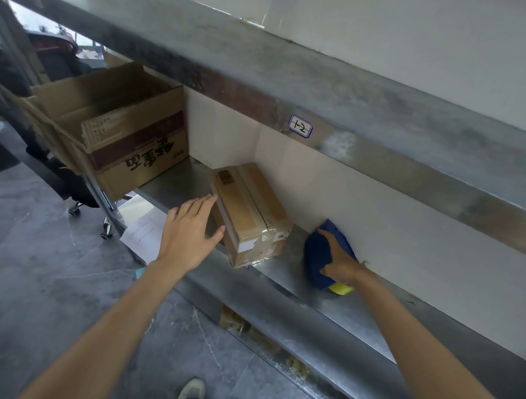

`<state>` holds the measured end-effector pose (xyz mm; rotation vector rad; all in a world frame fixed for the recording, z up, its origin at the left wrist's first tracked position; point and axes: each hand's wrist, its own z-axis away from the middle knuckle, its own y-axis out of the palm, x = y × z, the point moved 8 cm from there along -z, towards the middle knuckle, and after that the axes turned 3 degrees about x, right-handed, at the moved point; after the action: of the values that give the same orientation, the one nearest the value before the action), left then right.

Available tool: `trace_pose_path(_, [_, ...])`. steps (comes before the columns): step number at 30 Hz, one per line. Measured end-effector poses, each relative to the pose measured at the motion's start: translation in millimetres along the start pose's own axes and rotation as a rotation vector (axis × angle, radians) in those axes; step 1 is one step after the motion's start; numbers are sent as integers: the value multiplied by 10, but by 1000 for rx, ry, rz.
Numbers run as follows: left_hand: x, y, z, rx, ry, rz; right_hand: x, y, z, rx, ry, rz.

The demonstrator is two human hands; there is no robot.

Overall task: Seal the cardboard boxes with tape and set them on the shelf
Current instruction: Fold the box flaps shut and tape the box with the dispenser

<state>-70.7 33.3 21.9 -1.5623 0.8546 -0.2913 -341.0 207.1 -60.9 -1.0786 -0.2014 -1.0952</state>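
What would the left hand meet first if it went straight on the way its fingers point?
The small taped box. The left hand is open, its fingers aimed at the box's left side, with the fingertips right at its upper edge. Whether they already touch is hard to tell from this one view.

right hand (341, 261) covers the middle of the blue tape dispenser (317, 253); its yellow part (341, 288) is mostly hidden under the wrist. left hand (188, 228) hides part of the small box (251, 214)'s left side. barcode label (227, 177) too small to read. stuff (234, 320) under the shelf (312, 283) is blurred, can't tell what. shoes (190, 393) cut off at bottom edge.
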Motion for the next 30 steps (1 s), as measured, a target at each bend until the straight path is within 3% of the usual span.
trace_pose_path(3, [-5, -3, -5, -5, 0, 7, 25, -61, 128, -72, -27, -5])
trace_pose_path(6, [-31, -14, -26, -16, 2, 30, 162, -254, 369, -287, -48, -14])
trace_pose_path(9, [-104, -42, -52, -40, 18, 65, 369, -496, 621, -504, -102, 125])
trace_pose_path(11, [-171, -78, -72, -63, 34, 99, 519, -585, 726, -559, -162, 209])
trace_pose_path(20, [-508, -269, -165, -80, 179, 373, 1061, -512, 943, -353, -457, 303])
trace_pose_path(27, [-647, -245, -250, 167, 275, 623, 1278, -225, 970, -304, -654, 611])
trace_pose_path(30, [-699, -184, -191, 293, 294, 681, 1379, -160, 1059, -369, -775, 684])
